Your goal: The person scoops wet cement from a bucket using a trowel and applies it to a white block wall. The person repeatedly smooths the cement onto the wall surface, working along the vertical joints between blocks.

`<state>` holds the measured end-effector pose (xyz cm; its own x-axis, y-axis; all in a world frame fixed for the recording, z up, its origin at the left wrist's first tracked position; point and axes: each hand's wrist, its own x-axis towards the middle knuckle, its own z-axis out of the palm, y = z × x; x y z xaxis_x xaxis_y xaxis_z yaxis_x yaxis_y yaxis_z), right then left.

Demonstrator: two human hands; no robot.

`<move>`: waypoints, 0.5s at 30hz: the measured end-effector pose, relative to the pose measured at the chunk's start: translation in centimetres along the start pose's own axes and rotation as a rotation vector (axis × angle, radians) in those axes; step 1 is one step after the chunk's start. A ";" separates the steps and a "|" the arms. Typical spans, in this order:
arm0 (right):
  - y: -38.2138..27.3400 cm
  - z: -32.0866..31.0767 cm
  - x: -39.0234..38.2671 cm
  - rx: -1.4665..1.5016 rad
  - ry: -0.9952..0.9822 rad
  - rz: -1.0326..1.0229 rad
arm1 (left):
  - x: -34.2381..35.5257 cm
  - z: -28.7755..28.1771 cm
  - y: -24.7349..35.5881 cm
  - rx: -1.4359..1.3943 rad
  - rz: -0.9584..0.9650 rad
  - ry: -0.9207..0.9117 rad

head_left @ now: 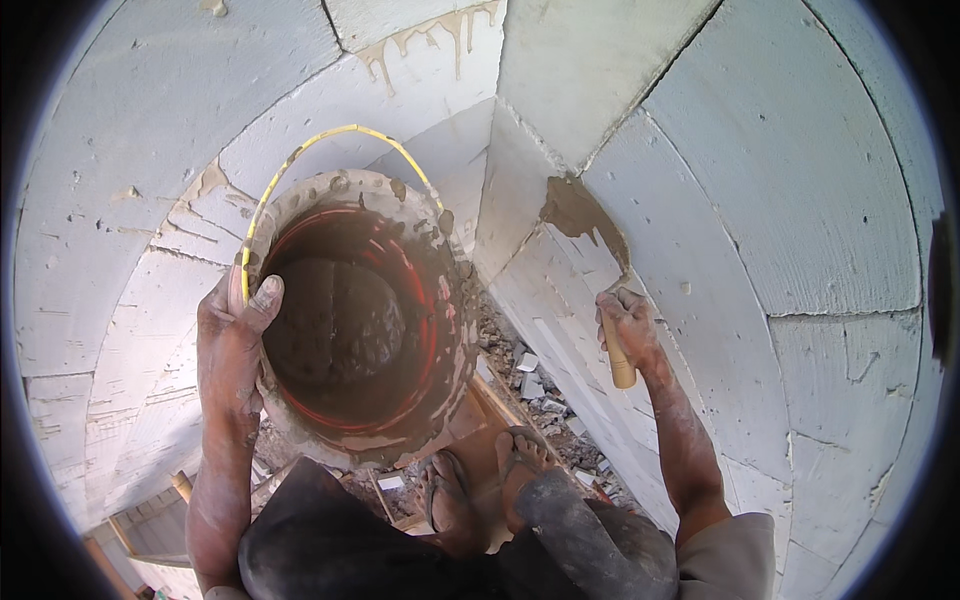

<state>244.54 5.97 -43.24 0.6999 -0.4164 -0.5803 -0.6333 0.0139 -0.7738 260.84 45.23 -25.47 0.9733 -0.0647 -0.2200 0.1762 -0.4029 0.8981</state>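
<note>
My left hand (240, 340) grips the rim of a mortar-caked bucket (430, 240), thumb over the top, beside its yellow wire handle (355, 128). Grey-brown wet mortar (350, 330) lies inside, with red inner wall showing. Wooden trowel handle (620, 365) in my right hand (625, 325) points downward; the trowel's mortar-smeared blade (585, 215) reaches up to the right-hand block wall (700, 300), near the inside corner, where I cannot tell blade from mortar on the wall. Both hands and forearms are dusted pale.
A left block wall (120, 200) with mortar drips meets the right one in a corner. Below, my feet (450, 490) in sandals stand on a narrow wooden plank (470, 430), with broken block rubble (535, 390) beside it. Wooden framing (130, 530) shows lower left.
</note>
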 end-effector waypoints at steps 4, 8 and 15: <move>9.0 4.5 4.3 -0.431 0.297 -0.432 | 0.4 0.2 -0.3 -0.083 0.011 -0.027; 9.5 7.8 9.8 -0.696 0.343 -0.257 | 0.8 0.6 0.5 -0.076 0.015 -0.065; 5.8 7.9 6.7 -0.536 0.443 -0.408 | 0.8 0.8 0.7 -0.117 0.017 -0.021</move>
<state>248.15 10.43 -53.65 0.7857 -0.6175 -0.0367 -0.5066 -0.6084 -0.6109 261.57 44.22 -25.35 0.9733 -0.0899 -0.2110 0.1767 -0.2926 0.9398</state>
